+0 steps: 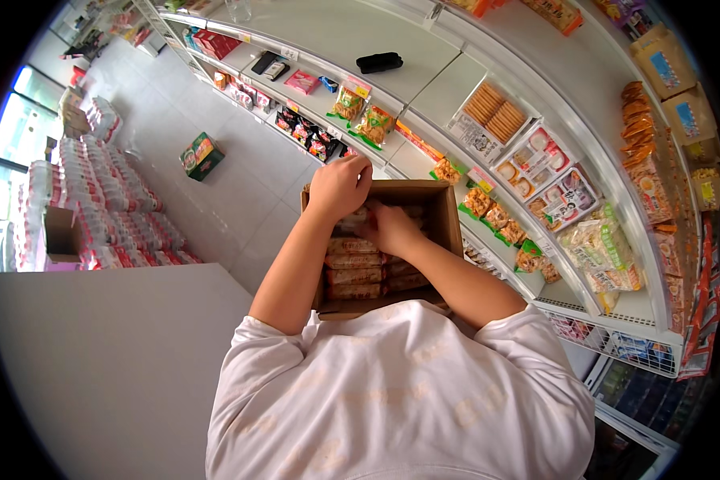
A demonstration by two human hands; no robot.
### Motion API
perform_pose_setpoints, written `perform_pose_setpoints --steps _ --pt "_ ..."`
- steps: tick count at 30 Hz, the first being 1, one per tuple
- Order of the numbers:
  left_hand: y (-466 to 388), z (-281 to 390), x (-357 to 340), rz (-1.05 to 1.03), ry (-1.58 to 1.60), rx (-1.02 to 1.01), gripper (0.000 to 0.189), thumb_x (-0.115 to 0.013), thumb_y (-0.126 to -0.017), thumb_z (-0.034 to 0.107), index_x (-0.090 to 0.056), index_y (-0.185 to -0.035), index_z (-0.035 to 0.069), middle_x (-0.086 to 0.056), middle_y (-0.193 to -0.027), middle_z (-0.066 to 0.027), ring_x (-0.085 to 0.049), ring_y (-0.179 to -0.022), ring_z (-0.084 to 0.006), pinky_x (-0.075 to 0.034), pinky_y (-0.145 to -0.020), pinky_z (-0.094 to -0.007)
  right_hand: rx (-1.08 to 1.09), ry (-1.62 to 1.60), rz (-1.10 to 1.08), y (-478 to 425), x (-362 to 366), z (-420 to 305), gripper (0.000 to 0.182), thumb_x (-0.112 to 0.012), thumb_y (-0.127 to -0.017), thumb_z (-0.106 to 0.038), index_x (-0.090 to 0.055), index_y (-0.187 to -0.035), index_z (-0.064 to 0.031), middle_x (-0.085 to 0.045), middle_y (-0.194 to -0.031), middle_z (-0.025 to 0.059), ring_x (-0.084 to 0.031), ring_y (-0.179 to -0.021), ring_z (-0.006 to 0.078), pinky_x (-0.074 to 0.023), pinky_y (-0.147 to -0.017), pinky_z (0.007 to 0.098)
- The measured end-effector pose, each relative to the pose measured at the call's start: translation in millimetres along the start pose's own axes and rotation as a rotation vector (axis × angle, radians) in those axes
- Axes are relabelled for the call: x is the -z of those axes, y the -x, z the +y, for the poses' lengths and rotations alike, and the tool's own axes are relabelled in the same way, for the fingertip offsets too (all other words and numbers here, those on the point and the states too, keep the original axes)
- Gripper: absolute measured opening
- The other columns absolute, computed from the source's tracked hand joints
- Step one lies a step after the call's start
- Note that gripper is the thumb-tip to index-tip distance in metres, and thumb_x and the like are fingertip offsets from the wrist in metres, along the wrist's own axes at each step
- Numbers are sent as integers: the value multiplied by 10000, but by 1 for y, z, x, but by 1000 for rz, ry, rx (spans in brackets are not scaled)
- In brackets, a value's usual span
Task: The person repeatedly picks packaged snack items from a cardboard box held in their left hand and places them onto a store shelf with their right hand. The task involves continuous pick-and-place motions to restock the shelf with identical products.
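Observation:
An open cardboard box (pixel 453 231) stands close in front of my chest, with stacked rows of wrapped snack packs (pixel 354 276) inside. My left hand (pixel 342 183) is bent over the box's far left edge, its fingers curled; whether they hold something is hidden. Inside the box, my right hand (pixel 393 228) reaches down among the upper packs. Its fingertips are blurred and partly covered, so a hold on a pack cannot be made out.
Curved store shelves (pixel 516 66) run along the far side and right, bearing bagged snacks (pixel 375 124), a cookie tray (pixel 493 113) and a black object (pixel 379 62). A green carton (pixel 201 156) lies on the tiled floor. Shrink-wrapped bottles (pixel 96 180) are stacked left, beyond a white surface (pixel 114 360).

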State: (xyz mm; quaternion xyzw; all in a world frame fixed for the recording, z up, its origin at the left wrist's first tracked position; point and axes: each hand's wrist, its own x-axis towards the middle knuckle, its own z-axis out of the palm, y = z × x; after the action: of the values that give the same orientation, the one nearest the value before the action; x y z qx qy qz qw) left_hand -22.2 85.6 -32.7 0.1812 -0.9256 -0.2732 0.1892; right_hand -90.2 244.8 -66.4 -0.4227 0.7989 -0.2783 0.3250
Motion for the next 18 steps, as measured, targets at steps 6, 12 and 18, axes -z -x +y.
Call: perform_pose_setpoints --steps 6,12,18 --pt "0 1 1 -7 -4 -1 129 -645 -961 189 -745 -998 115 -763 -950 -90 -721 -845 -371 -571 -728 -482 370 197 274 0 -8 12 314 -785 -796 -119 -694 -1086 -39 -690 -887 167 -694 -842 395 -572 -772 483" --pt "1 5 7 -4 115 45 136 -680 -953 162 -756 -1047 100 -775 -966 -80 -746 -836 -297 -582 -737 -414 350 27 318 15 45 -20 252 -729 -745 -101 -651 -977 -42 -664 -911 177 -679 -855 423 -561 -767 513" --pt "-3 -11 3 33 668 -29 138 -679 -941 41 -751 -1053 6 -776 -961 -102 -760 -863 -205 -591 -759 -335 693 -559 430 8 64 7 238 -558 -660 13 -589 -895 -7 -641 -899 105 -588 -776 224 -475 -727 311"
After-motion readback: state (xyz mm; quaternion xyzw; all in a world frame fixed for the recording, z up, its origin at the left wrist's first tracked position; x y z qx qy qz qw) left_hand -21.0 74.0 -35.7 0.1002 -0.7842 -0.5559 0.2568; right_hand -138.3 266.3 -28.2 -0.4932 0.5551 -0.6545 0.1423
